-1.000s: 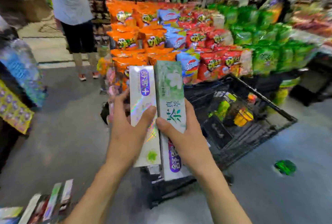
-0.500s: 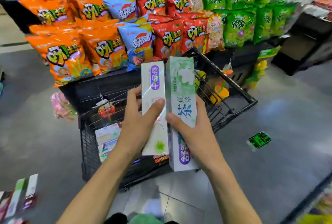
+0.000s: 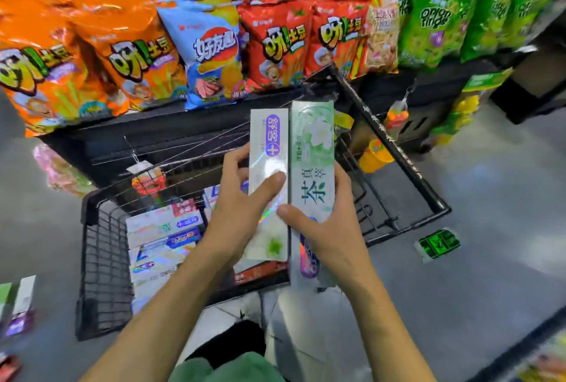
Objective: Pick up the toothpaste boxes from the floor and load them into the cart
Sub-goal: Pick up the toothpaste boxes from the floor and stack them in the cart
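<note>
White toothpaste box (image 3: 267, 173) and green toothpaste box (image 3: 313, 167) held upright, side by side, above black cart (image 3: 104, 259)

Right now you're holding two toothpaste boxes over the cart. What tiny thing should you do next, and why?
Probably lower both into the cart. The left hand grips the white box, the right hand the green box, both above the boxes already stacked inside.

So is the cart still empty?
No, several toothpaste boxes already lie inside the cart, below the two boxes held in the hands.
</note>
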